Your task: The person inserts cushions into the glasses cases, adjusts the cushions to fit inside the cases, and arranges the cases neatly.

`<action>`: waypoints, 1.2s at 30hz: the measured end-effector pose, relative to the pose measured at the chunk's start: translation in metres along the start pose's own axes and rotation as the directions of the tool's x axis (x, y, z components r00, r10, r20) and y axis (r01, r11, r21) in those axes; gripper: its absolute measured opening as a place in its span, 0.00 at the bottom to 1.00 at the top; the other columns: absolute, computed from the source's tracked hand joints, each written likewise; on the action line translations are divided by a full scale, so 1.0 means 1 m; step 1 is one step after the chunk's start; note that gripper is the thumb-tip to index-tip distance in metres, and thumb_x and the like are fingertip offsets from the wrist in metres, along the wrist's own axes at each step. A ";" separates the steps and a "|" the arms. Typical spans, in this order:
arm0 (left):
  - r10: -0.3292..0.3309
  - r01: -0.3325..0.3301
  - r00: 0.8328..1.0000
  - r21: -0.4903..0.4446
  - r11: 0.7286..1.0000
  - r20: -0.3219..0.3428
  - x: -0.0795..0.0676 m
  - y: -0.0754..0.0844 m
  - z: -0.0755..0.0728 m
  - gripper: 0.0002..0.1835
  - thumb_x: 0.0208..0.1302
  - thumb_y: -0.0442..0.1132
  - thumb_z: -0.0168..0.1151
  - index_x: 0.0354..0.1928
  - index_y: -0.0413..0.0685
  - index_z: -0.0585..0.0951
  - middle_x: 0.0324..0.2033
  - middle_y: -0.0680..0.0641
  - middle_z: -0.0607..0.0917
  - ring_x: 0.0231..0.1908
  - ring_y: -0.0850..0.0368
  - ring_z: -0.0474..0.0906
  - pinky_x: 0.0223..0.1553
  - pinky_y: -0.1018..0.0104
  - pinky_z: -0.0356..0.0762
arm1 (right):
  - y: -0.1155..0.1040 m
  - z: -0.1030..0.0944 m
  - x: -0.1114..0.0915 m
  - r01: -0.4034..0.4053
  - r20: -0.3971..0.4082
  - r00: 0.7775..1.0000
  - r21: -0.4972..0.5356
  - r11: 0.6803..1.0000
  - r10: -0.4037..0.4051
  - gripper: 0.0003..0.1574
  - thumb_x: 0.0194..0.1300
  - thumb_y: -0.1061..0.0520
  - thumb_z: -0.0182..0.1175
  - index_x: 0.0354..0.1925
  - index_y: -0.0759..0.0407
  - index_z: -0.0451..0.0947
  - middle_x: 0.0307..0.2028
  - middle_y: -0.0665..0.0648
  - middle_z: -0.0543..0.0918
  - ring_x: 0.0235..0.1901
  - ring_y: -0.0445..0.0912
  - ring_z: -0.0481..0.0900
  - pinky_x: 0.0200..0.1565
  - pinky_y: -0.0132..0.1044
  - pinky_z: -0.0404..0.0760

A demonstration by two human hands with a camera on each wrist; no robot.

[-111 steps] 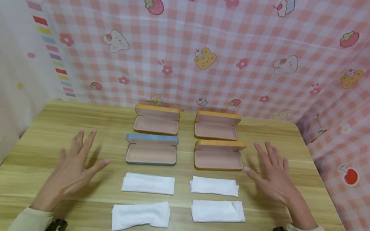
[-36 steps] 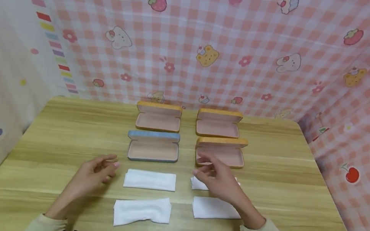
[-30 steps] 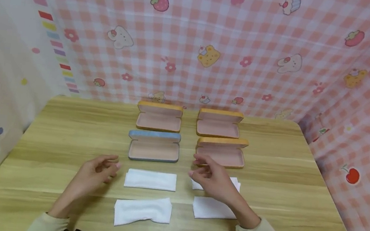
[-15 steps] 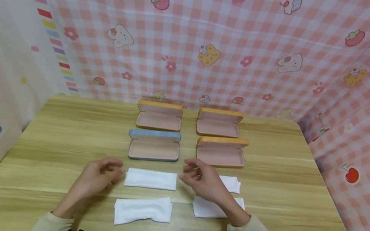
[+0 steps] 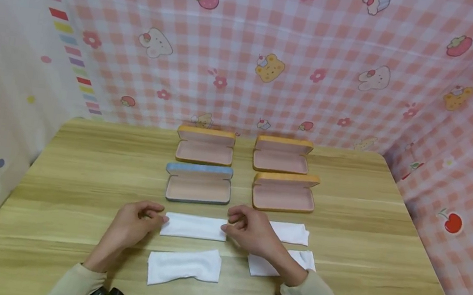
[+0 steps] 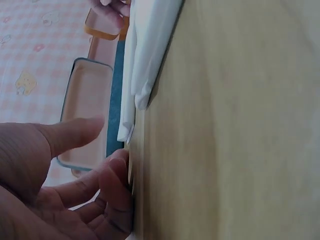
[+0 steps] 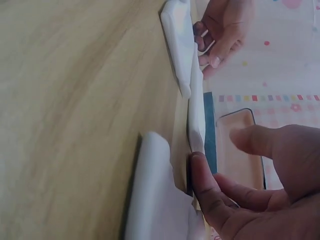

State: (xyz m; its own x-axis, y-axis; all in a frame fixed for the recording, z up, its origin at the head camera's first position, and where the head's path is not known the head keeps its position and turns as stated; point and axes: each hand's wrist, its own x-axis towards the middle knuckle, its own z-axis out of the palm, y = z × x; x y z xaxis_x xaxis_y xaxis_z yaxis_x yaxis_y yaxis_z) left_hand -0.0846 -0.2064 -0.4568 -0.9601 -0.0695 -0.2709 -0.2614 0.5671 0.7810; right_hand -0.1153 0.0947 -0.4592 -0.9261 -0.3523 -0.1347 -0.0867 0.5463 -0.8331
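Observation:
A folded white cloth (image 5: pixel 194 227) lies flat in front of the open blue glasses case (image 5: pixel 198 190). At its left end is my left hand (image 5: pixel 133 223), thumb and fingers bent but apart in the left wrist view. My right hand (image 5: pixel 256 234) is at the cloth's right end, a fingertip right by the edge and the thumb held off in the right wrist view. Nearer me lies a second white cloth (image 5: pixel 184 265), slightly rumpled. Two more white cloths, one behind (image 5: pixel 292 233) and one in front (image 5: pixel 263 266), are partly hidden by my right hand and forearm.
Three open yellow glasses cases with pink linings stand at the back left (image 5: pixel 204 152), back right (image 5: pixel 281 162) and front right (image 5: pixel 283 198). A pink checked curtain (image 5: pixel 231 43) hangs behind the wooden table (image 5: pixel 97 165).
From spread wide apart, both hands have come inward with fingers bending. The right hand has crossed left over the right-hand cloths; the hands now flank the cloth before the blue case.

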 end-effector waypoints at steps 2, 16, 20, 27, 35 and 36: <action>-0.001 0.001 1.000 -0.004 1.000 -0.011 0.000 0.000 0.001 0.19 0.64 0.41 0.71 0.54 0.40 0.84 0.37 0.47 0.87 0.34 0.58 0.74 0.30 0.70 0.71 | -0.001 0.002 0.001 -0.002 -0.004 1.000 -0.020 1.000 0.002 0.22 0.64 0.53 0.72 0.53 0.63 0.82 0.40 0.54 0.87 0.36 0.40 0.81 0.36 0.30 0.81; -0.084 0.084 0.996 -0.014 0.996 -0.019 0.004 0.000 0.003 0.15 0.64 0.41 0.71 0.51 0.43 0.85 0.33 0.48 0.82 0.29 0.57 0.73 0.25 0.69 0.69 | -0.003 0.017 0.008 0.003 -0.100 0.995 -0.114 0.994 -0.014 0.06 0.63 0.57 0.71 0.36 0.59 0.85 0.27 0.49 0.83 0.27 0.37 0.77 0.32 0.29 0.77; -0.084 0.084 0.996 -0.029 0.996 -0.010 0.007 0.003 0.003 0.14 0.64 0.40 0.72 0.49 0.43 0.85 0.29 0.48 0.82 0.24 0.58 0.73 0.21 0.69 0.68 | -0.002 0.018 0.009 0.018 -0.132 0.990 -0.154 0.988 -0.038 0.05 0.62 0.59 0.71 0.33 0.58 0.84 0.25 0.50 0.83 0.26 0.36 0.76 0.32 0.28 0.77; -0.078 0.078 0.997 -0.020 0.997 -0.015 0.009 0.004 0.006 0.12 0.64 0.40 0.71 0.47 0.43 0.86 0.26 0.49 0.81 0.22 0.58 0.74 0.19 0.69 0.68 | -0.001 0.017 0.011 0.011 -0.132 0.991 -0.160 0.987 -0.032 0.05 0.61 0.60 0.72 0.31 0.58 0.84 0.25 0.50 0.84 0.25 0.36 0.76 0.31 0.28 0.78; -0.062 0.064 0.997 0.052 0.997 -0.036 0.010 0.005 0.009 0.08 0.65 0.41 0.70 0.43 0.47 0.87 0.26 0.50 0.82 0.23 0.57 0.75 0.22 0.67 0.69 | -0.002 0.015 0.014 0.004 -0.126 0.992 -0.148 0.989 -0.022 0.05 0.60 0.60 0.73 0.29 0.58 0.85 0.23 0.49 0.84 0.24 0.37 0.77 0.30 0.30 0.78; -0.064 0.066 0.997 0.062 0.996 -0.037 0.010 0.005 0.009 0.07 0.65 0.41 0.70 0.42 0.48 0.88 0.26 0.50 0.82 0.24 0.57 0.75 0.23 0.67 0.69 | -0.002 0.015 0.014 0.004 -0.125 0.992 -0.146 0.989 -0.022 0.05 0.60 0.60 0.73 0.29 0.58 0.85 0.23 0.49 0.84 0.24 0.37 0.77 0.30 0.30 0.78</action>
State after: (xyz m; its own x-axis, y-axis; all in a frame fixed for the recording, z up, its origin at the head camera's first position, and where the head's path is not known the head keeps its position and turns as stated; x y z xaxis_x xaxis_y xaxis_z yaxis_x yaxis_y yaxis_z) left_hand -0.0947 -0.1968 -0.4605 -0.9446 -0.1359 -0.2988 -0.3173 0.6113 0.7250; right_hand -0.1225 0.0770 -0.4673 -0.9626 -0.2667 -0.0482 -0.1426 0.6499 -0.7465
